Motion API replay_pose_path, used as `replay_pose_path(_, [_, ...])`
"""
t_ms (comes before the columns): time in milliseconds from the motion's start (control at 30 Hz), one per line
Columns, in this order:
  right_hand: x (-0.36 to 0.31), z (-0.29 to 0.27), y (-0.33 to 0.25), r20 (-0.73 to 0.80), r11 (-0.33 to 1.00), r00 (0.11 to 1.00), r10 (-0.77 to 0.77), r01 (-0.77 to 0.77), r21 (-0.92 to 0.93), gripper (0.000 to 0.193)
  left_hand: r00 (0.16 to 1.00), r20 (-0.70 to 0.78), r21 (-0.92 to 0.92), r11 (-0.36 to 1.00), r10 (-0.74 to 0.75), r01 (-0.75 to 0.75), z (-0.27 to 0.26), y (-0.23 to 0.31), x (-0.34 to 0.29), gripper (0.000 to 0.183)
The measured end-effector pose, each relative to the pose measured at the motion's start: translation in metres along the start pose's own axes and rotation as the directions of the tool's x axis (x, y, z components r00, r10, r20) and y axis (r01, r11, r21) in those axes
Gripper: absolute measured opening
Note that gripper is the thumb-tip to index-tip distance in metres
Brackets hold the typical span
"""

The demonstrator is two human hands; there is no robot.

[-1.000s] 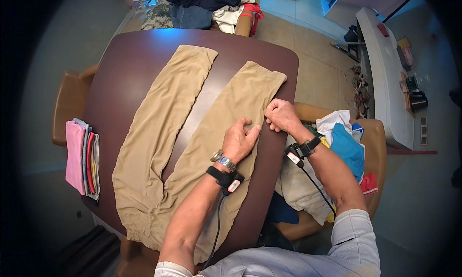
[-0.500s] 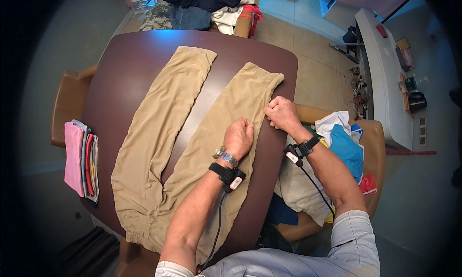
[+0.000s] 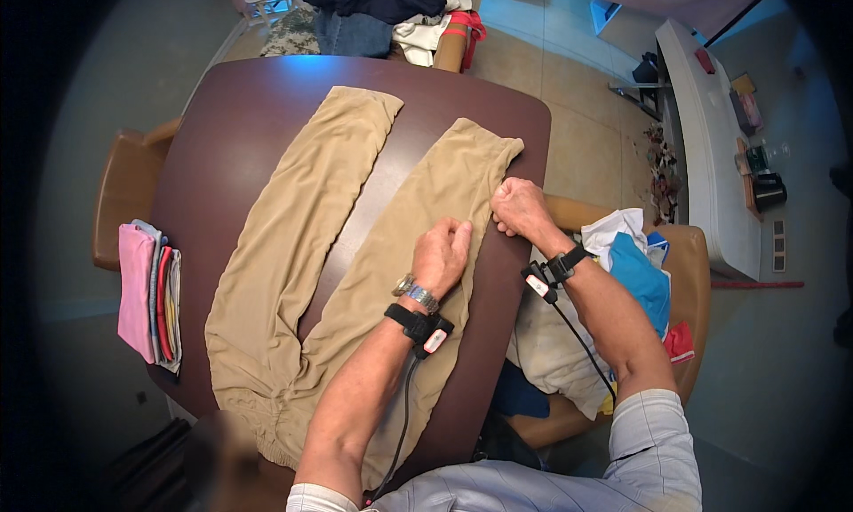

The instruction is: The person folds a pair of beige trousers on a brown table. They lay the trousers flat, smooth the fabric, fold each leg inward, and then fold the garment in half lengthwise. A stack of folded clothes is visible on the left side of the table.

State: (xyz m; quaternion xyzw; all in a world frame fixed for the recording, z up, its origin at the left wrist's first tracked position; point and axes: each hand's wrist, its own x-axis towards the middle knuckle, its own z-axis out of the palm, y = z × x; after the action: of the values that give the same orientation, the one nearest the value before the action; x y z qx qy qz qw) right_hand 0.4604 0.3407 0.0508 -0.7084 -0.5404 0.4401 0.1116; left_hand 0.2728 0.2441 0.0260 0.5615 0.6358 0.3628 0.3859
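Tan trousers [image 3: 289,214] with an elastic waist are spread on the dark reddish-brown table [image 3: 222,103]. Their waist points to the near left, and both legs stretch away to the far side, apart from each other. My right hand [image 3: 520,206] is closed on the outer side edge of the right-hand leg, below its hem. On that same leg, a little nearer, my left hand [image 3: 442,256] is closed on the cloth with its fingers curled under and its thumb along the edge. The fingertips of both hands are hidden.
Folded clothes [image 3: 138,294] stand stacked at the table's left edge. A tan chair [image 3: 689,281] on the right holds a loose pile of clothes [image 3: 640,276]. More garments [image 3: 355,32] lie beyond the far edge. A blurred shape [image 3: 218,463] sits at the lower left.
My left thumb has lifted slightly away from the curled fingers. A blurred dark and brownish shape has come in at the lower left. The trousers lie almost the same.
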Motion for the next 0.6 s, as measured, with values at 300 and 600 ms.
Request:
replay_pose_path(300, [-0.006,-0.003,-0.002,-0.005,0.997,1.000,0.010,-0.010,0.080,0.010,0.951,-0.230,0.448,0.890,0.208,-0.086,-0.046,-0.020,0.033,0.047])
replay_pose_path(600, [-0.013,-0.001,-0.001,-0.027,0.982,0.999,-0.027,0.032,0.186,0.012,0.959,-0.136,0.504,0.851,0.247,-0.147,-0.063,-0.034,0.067,0.014])
